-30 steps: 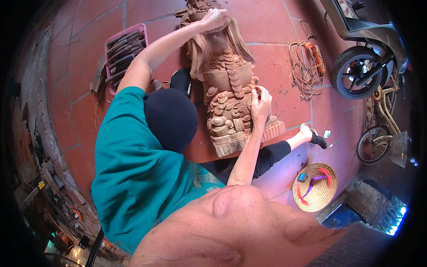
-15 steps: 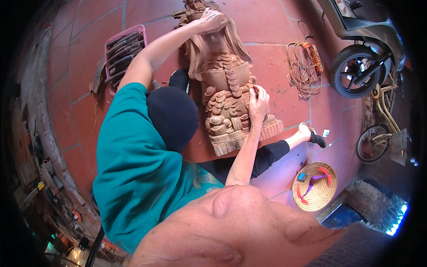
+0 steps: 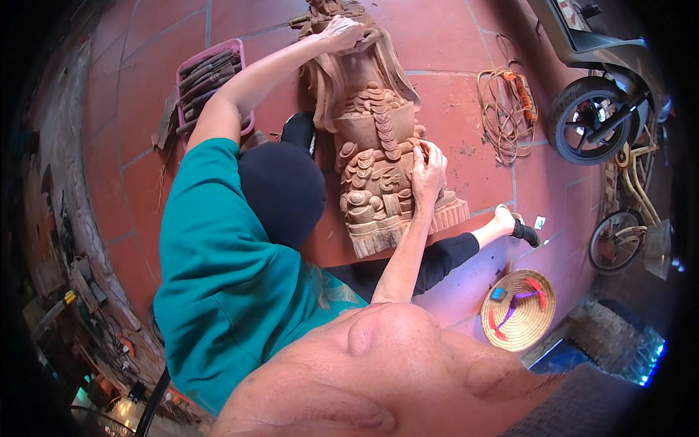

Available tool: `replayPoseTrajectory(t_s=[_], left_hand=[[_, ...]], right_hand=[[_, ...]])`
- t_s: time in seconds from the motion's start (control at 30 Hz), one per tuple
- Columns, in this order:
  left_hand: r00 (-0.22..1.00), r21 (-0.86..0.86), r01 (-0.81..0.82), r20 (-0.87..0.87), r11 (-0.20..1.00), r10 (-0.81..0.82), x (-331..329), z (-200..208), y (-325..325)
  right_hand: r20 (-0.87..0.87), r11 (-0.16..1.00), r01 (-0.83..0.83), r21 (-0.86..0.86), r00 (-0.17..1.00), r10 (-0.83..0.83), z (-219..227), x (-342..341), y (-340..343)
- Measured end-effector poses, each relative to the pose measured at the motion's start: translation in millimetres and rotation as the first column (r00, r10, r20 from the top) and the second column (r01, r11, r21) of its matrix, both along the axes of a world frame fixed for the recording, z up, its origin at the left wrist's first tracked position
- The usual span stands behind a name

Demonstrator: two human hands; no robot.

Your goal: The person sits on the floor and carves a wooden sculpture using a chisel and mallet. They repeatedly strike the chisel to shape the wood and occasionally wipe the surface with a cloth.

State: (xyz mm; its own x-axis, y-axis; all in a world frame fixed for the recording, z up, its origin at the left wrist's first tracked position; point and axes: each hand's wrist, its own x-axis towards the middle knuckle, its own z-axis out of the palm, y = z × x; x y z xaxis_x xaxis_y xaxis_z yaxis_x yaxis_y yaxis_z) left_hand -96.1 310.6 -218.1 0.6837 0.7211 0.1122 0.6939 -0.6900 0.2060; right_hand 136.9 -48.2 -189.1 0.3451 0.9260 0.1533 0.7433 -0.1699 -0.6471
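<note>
A large reddish-brown wood carving (image 3: 371, 124) lies on the tiled floor in front of me. Coin-like discs and rounded shapes cover its lower half, above a ridged base. My left hand (image 3: 344, 34) reaches across its far upper part, fingers curled down on the wood; whatever is under them is hidden. At the carving's right side, above the base, my right hand (image 3: 429, 171) has its fingers bent against the carved edge. Its fingertips are pressed together there, and anything between them is too small to make out.
A pink basket (image 3: 245, 125) of carving tools stands on the left. To the right lie a coiled orange cord (image 3: 504, 120) and a woven conical hat (image 3: 535, 324). A motorbike wheel (image 3: 591, 120) and a bicycle (image 3: 615, 240) stand at the far right. My outstretched leg (image 3: 451, 258) passes the base.
The whole view has shifted slightly, so the scene sits a little farther right. Both hands stay at about the same spots on the carving, with only slight finger movement.
</note>
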Motion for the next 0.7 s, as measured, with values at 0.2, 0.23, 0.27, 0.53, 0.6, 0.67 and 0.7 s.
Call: replayPoseTrajectory(t_s=[0.2,0.23,0.27,0.53,0.6,0.67,0.7], left_hand=[[0.990,-0.047,0.066,-0.124,0.997,-0.072,-11.3,25.0,12.2],[0.987,-0.071,0.008,-0.159,0.997,-0.019,-13.0,28.7,15.2],[0.992,-0.087,-0.048,-0.124,0.995,0.037,-9.8,28.4,13.1],[0.992,0.067,0.129,0.005,0.989,-0.130,-24.2,1.7,-0.2],[0.985,0.059,0.172,-0.040,0.983,-0.170,-21.8,1.5,9.5],[0.978,0.102,0.190,-0.110,0.976,-0.179,-34.6,-15.3,27.3],[0.974,0.117,0.187,-0.150,0.975,-0.169,-45.7,-20.2,30.3]], right_hand=[[-0.005,0.999,0.031,-0.018,1.000,-0.031,2.2,2.6,-4.9],[-0.012,0.999,0.030,-0.024,0.999,-0.031,2.6,1.6,-3.9],[-0.001,0.999,0.031,-0.024,1.000,-0.031,2.3,2.0,-4.0],[0.015,1.000,0.021,-0.008,1.000,-0.021,-0.6,3.0,-3.4],[0.024,0.998,0.056,-0.001,0.998,-0.056,-2.3,7.1,-11.7],[0.017,0.999,0.035,0.009,0.999,-0.035,-1.1,4.8,-6.5],[0.010,1.000,0.008,0.006,1.000,-0.008,0.1,2.5,-1.1]])
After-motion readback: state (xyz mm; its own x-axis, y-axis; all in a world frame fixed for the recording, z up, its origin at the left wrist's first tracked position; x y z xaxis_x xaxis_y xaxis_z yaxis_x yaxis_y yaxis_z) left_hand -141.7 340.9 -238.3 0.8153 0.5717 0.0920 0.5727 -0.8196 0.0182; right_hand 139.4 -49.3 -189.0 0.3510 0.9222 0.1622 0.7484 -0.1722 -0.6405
